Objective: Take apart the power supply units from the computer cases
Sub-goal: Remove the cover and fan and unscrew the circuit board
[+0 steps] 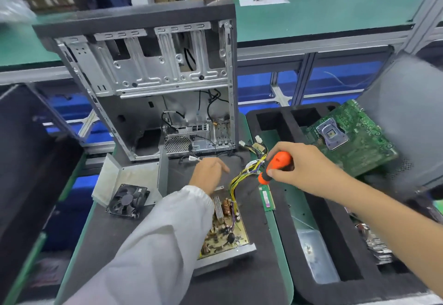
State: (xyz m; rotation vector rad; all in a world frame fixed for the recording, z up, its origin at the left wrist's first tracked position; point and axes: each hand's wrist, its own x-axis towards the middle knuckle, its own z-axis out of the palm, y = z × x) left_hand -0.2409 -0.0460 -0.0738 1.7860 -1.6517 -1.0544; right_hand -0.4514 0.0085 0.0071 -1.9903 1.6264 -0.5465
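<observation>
Grey steel makes up the biggest thing in view, an open computer case standing upright at the back of a dark mat on the table, its side off so that bare drive bays, loose black cables and a perforated rear grille show inside. To the right lies a black foam tray with deep rectangular slots, and a green motherboard rests tilted across its far end. In front of the case, on the mat, sits the opened power supply unit: a metal base carrying a yellowish circuit board with a copper coil, capacitors and a finned heatsink, partly hidden under the white sleeve of the left arm. Its removed metal cover lies just left of it, with a black fan lying at the cover's near edge. A bundle of yellow and black wires rises from the board and runs toward the white connectors near the tray. A green memory stick lies along the seam between mat and tray. Of the two hands, the left hand hovers low over the mat behind the board, fingers loosely spread and holding nothing. The right hand is curled round the orange handle of a screwdriver, which points down toward the wire bundle.
</observation>
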